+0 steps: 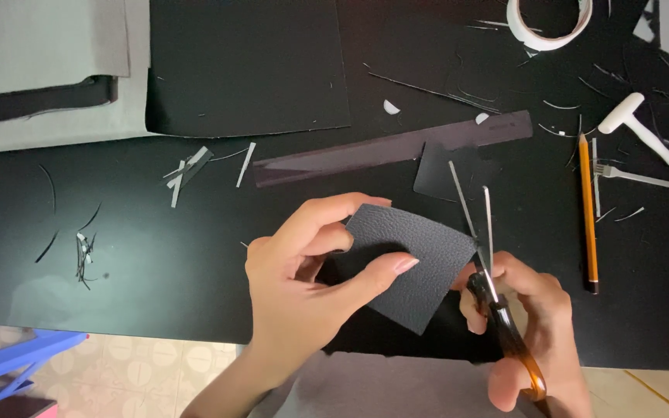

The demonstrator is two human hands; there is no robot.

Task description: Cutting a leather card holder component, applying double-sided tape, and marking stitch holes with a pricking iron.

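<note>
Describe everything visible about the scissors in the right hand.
The scissors have two slim, pale metal blades and amber-brown translucent handles. The blades stand open in a narrow V, tips pointing away from the person, over the black table. The right hand grips the handles from below. The blades sit at the right edge of the dark grey textured leather square, which the left hand pinches.

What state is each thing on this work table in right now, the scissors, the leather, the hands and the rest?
Left hand: pinching the leather square.
Leather square: held up, flat, at the blades.
Scissors: blades open, pointing away.
Right hand: gripping the scissors' amber handles.
Pencil: lying flat, untouched.
Tape roll: lying flat, partly out of frame.
Dark ruler: lying flat.
Black sheet: flat, one corner lifted.
</note>
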